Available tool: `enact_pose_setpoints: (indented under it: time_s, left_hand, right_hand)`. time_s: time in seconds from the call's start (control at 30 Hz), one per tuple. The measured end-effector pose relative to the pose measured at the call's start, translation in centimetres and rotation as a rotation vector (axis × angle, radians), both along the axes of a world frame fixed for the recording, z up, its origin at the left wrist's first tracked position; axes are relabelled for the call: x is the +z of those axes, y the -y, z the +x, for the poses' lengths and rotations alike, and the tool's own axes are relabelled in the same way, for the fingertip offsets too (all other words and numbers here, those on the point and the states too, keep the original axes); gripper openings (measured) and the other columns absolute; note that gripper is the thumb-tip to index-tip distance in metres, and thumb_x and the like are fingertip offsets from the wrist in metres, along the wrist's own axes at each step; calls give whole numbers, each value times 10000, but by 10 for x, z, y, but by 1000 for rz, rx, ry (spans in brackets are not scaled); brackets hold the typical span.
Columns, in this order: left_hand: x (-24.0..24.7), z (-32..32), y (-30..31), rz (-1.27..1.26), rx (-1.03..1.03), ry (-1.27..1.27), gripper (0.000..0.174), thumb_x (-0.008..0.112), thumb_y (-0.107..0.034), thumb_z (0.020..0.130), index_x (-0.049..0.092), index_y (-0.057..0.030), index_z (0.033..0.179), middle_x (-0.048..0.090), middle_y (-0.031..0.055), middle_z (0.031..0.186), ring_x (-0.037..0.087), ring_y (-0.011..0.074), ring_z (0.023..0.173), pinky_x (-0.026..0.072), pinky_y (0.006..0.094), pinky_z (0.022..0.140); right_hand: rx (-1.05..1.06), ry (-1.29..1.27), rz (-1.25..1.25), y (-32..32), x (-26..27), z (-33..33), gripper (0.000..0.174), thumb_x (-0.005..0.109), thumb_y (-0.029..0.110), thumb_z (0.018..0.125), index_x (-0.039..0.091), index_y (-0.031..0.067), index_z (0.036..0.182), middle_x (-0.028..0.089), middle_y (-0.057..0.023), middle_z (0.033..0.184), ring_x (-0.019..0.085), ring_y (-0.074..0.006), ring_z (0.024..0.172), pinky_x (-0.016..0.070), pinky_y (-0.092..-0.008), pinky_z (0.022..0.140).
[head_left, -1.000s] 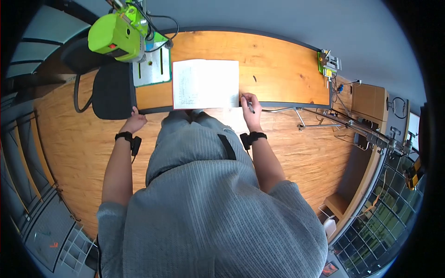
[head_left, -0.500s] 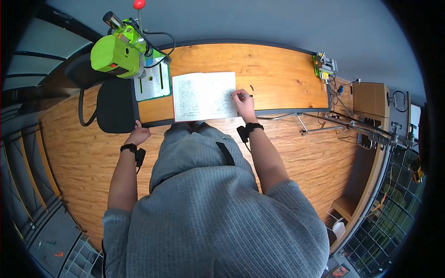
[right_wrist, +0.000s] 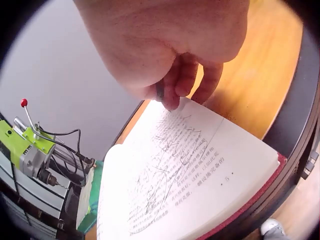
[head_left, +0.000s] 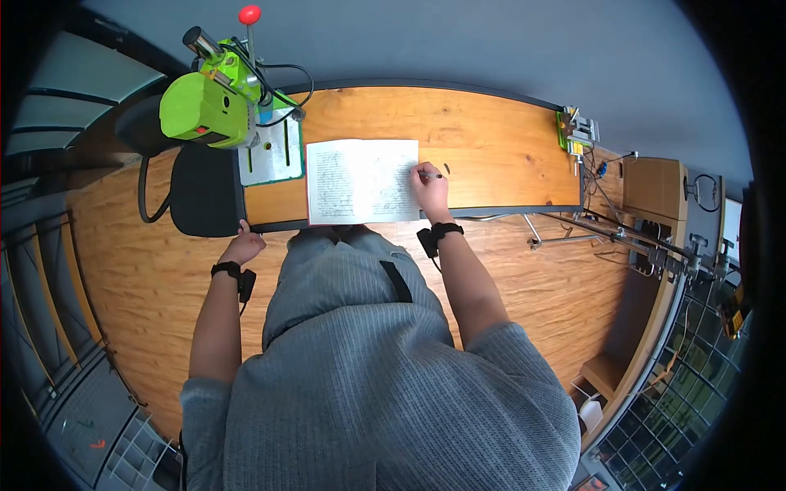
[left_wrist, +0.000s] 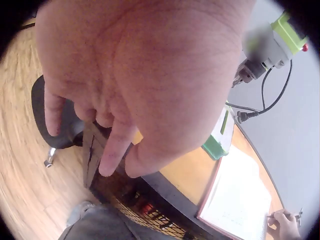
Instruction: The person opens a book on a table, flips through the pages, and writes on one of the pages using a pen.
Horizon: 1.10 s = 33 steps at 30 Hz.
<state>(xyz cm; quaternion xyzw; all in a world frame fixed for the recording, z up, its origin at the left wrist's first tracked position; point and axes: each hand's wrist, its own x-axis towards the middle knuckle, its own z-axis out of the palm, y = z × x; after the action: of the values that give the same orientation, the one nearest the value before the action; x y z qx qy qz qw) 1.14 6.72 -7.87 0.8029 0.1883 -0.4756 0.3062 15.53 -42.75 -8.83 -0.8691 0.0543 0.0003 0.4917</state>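
Evidently mid-line: pinching a pen in the grip of the right hand, thumb and curled fingers clamped round the barrel low down near the tip, probably for control over fine strokes. Pressing that tip onto the right-hand margin of an open book, high on the page, beside lines of print scrawled over in ink (plain enough in the wrist view). Laid flat and square at the near edge of the wooden surface, straight in front of the body, likely for reach without stretching; longer side along that edge, with a strip of red cover underneath. Pointing the pen's tip leftward into the page, long axis nearly parallel with the near edge in the head view, back end out over bare wood to the right. Resting the left hand by the front left corner of the surface, fingers loose and fairly straight, holding nothing; touching the dark rim or just short of it, hard to tell, perhaps for steadying. Off to the left: a green drill press, grey base close against the book's left edge, and a black chair past the corner.
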Motion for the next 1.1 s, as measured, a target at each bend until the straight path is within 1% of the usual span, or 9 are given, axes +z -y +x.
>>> enact_pose_setpoints:
  time_s: [0.1,0.2,0.4,0.57,0.6,0.67,1.0,1.07,1.1]
  left_hand:
    - [17,6,10,7,49,13,343,625,-313,963,774,-78,1164,-22,391,1658,10,428,1605,193,403,1271]
    - [17,7,15,100,-55,-5,388,592,-348,936,765,-112,1190,-8,327,1691,207,417,1583,369,384,1185]
    - [27,10,16,46,17,-50,364,611,-329,956,777,-80,1163,-28,316,1696,54,350,1622,262,382,1244]
    - [11,8,5,16,3,-37,338,597,-288,979,778,-60,1151,299,280,1651,-51,327,1625,159,382,1279]
    - [8,7,2,16,4,-40,338,597,-288,979,778,-60,1151,299,280,1651,-51,327,1625,159,382,1279]
    - [3,7,-3,16,-55,-45,365,581,-339,949,773,-136,1185,-31,312,1701,153,443,1592,287,386,1236]
    - [-12,2,-7,45,-100,-39,332,595,-317,948,786,-124,1139,-29,300,1706,131,412,1602,286,392,1240]
    - [-26,-8,-14,-59,10,43,307,558,-243,1007,783,-36,1038,689,178,1350,-73,369,1616,14,424,1305]
    - [-24,-7,-13,-60,12,40,307,558,-243,1007,783,-36,1038,689,178,1350,-73,369,1616,14,424,1305]
  right_hand:
    - [5,-32,-64,0,2,-1,83,730,95,905,706,19,928,714,-161,859,700,-262,735,562,-358,695]
    - [23,-22,-47,-6,14,-6,67,738,71,888,717,21,927,706,-176,873,695,-286,758,566,-367,692]
    - [-33,66,-107,-2,8,0,37,715,46,883,694,18,894,691,-170,852,662,-336,820,551,-417,720]
    - [24,55,-107,1,15,1,39,705,48,878,682,19,889,686,-161,827,651,-351,830,540,-436,735]
    - [35,75,-122,2,14,2,36,705,46,874,682,21,886,687,-159,827,650,-351,830,540,-436,734]
    - [46,93,-136,1,12,2,33,705,44,870,682,23,883,687,-157,828,649,-352,830,540,-436,733]
    - [39,70,-156,-4,18,1,33,715,52,870,686,35,867,688,-155,806,651,-337,802,542,-429,718]
    - [62,51,-152,-4,20,0,32,715,52,871,688,36,867,687,-154,799,652,-333,797,543,-427,715]
    - [55,62,-144,-4,17,1,34,716,54,871,688,35,867,687,-154,798,653,-332,795,543,-427,714]
